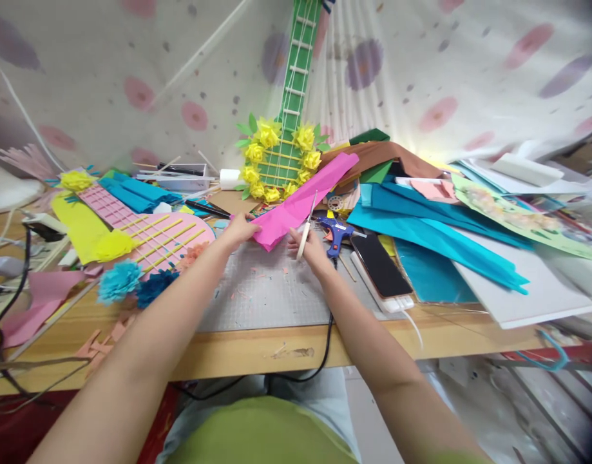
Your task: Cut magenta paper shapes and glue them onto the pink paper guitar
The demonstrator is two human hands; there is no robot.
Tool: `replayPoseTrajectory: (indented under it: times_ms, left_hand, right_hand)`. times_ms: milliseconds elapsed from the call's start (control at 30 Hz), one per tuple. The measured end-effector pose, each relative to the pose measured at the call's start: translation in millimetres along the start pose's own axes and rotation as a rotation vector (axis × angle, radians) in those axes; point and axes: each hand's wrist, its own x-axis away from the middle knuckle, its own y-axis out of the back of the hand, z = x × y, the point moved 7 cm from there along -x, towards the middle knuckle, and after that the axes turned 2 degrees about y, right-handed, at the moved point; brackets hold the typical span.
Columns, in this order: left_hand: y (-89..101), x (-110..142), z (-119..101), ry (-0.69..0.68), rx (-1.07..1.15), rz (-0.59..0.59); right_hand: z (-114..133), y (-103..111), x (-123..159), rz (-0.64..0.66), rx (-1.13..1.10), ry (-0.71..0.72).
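The left hand grasps the near end of the pink paper, which is above the cutting mat, between the front and back edges of the bench. The right hand grips the scissors, blades upward; blade contact with the paper cannot be determined. Yellow flowers on the green guitar shape at the back edge appear complete, as does the light-blue flower toward the front-left corner. The pink paper, one long folded piece, apparently awaits cutting and shaping.
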Motion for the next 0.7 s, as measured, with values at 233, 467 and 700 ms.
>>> replayPoseTrajectory:
  times_ms: [233, 467, 700]
  left_hand:
    - [-3.0, 20, 19, -0.254, 0.246, -0.141]
    - [-4.7, 29, 37, -0.087, 0.671, -0.14]
    - [-33.4, 50, 46, 0.356, 1.033, 0.185]
  right_hand:
    - [-2, -31, -3, 0.045, -0.423, -0.168]
    - [-10, -34, -14, -0.199, -0.51, -0.116]
    - [-5, -33, -19, -0.234, -0.404, -0.004]
